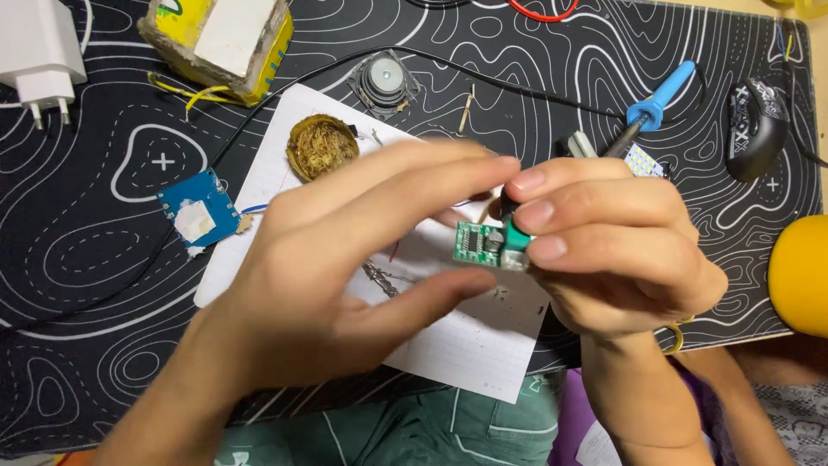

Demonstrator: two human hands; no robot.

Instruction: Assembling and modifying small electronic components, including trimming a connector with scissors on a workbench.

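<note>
A small green circuit board (pixel 477 242) is held above a white squared sheet of paper (pixel 466 345). My right hand (pixel 617 250) pinches the board's right end between thumb and fingers. My left hand (pixel 345 267) is spread beside the board, thumb tip just under its left edge and forefinger stretched over its top. A blue-handled soldering iron (pixel 657 105) lies behind my right hand. A coil of solder wire (pixel 379 278) lies on the paper under my left hand, mostly hidden.
On the black patterned mat (pixel 103 285): a blue circuit board (pixel 198 211), a brass wool tip cleaner (pixel 322 145), a small round speaker (pixel 385 82), a white plug adapter (pixel 39 56), a yellow-and-white block (pixel 220 39), a computer mouse (pixel 755 128) and a yellow round object (pixel 800 274).
</note>
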